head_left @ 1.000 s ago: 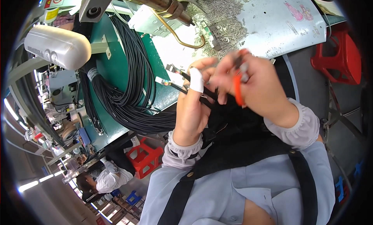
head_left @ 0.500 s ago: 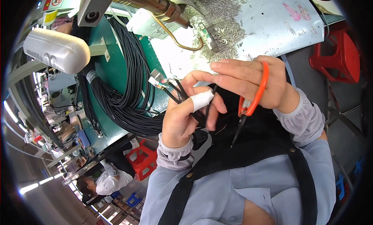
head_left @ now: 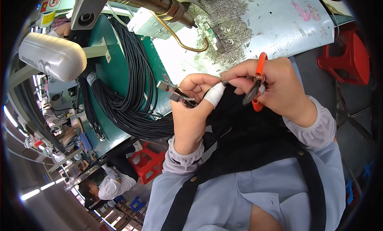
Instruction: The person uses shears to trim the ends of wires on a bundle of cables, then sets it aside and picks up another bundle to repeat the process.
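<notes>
Thick coil of black cable (head_left: 123, 120) is lying on the green desk (head_left: 108, 76), left. Brassy metal nozzle (head_left: 179, 16) is overhanging near a heap of small silver pins (head_left: 235, 31). Left hand (head_left: 187, 121), thumb wrapped in white tape (head_left: 215, 94), is curling half-closed around black cables with silver-ended connectors (head_left: 175, 96), pinching a small dark tip (head_left: 224, 82). Right hand (head_left: 281, 83) is pinching there too, also gripping orange-handled cutters (head_left: 261, 65). Fingers are partly hiding the tip.

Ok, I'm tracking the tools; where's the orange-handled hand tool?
In the head view, the orange-handled hand tool is right of centre, held in the right hand, with the white thumb wrap of the left hand to its left.
</notes>
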A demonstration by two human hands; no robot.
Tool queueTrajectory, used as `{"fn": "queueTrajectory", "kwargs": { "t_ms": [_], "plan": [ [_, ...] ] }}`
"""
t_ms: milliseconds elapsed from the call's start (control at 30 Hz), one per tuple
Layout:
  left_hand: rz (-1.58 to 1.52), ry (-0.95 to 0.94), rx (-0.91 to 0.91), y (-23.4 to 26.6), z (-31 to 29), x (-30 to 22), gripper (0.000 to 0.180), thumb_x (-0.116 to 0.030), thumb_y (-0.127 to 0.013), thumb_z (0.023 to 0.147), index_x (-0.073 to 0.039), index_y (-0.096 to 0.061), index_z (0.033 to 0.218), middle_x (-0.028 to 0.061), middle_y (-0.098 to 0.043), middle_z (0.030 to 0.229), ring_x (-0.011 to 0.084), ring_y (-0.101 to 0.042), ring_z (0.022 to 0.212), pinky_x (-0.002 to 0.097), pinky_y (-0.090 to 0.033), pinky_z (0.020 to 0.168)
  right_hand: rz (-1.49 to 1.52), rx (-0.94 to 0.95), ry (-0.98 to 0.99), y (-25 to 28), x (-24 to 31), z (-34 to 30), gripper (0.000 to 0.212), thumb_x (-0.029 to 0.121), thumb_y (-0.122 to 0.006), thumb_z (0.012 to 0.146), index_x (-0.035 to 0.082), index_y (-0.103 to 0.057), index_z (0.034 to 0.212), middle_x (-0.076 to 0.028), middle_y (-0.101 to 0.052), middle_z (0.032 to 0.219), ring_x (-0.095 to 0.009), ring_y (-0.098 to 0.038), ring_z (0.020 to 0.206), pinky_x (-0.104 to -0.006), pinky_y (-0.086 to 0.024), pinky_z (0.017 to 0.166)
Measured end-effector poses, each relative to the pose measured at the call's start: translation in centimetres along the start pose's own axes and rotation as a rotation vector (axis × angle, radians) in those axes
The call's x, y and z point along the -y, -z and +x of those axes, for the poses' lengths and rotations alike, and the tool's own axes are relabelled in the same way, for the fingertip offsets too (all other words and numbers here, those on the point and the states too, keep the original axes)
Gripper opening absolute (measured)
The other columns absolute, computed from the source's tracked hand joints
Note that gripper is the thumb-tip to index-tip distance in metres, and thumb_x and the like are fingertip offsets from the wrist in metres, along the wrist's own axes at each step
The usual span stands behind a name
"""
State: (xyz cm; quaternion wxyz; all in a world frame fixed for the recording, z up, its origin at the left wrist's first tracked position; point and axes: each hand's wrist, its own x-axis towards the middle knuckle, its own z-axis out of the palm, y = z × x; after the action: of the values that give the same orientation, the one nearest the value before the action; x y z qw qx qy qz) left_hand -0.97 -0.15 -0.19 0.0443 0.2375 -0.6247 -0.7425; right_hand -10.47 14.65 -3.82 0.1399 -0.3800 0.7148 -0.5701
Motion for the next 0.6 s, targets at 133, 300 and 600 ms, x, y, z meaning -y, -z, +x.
{"fn": "queueTrajectory", "kwargs": {
  "t_ms": [133, 300, 600],
  "plan": [
    [-0.07, 0.081, -0.051, 0.2, 0.3, 0.7, 0.018, 0.006, -0.062, 0.072, -0.001, -0.056, 0.087, -0.0003, -0.057, 0.072, -0.0004, -0.046, 0.058, 0.0135, -0.031, 0.049, -0.213, -0.068, 0.189, -0.4, 0.4, -0.2, 0.018, -0.002, -0.064, 0.071, 0.003, -0.059, 0.087, -0.01, -0.061, 0.071, -0.016, -0.061, 0.057, -0.0219, -0.046, 0.051],
    [0.27, -0.286, -0.136, -0.6, 0.2, 2.2, 0.019, 0.006, -0.062, 0.072, -0.001, -0.057, 0.089, -0.0005, -0.057, 0.07, -0.0001, -0.044, 0.055, 0.0141, -0.029, 0.047, -0.434, -0.243, 0.329, -2.1, 0.7, -0.3, 0.019, -0.003, -0.063, 0.071, 0.001, -0.056, 0.088, -0.012, -0.06, 0.075, -0.015, -0.062, 0.064, -0.0218, -0.045, 0.053],
    [-0.033, -0.069, -0.147, -1.2, -0.1, 1.2, 0.015, 0.003, -0.062, 0.074, 0.0, -0.056, 0.088, -0.0002, -0.056, 0.068, 0.0003, -0.042, 0.052, 0.0146, -0.03, 0.046, 0.222, -0.135, -0.24, -2.2, 0.9, -0.4, 0.01, -0.002, -0.058, 0.075, -0.002, -0.05, 0.082, -0.011, -0.055, 0.068, -0.015, -0.061, 0.07, -0.0208, -0.044, 0.057]
  ]
}}
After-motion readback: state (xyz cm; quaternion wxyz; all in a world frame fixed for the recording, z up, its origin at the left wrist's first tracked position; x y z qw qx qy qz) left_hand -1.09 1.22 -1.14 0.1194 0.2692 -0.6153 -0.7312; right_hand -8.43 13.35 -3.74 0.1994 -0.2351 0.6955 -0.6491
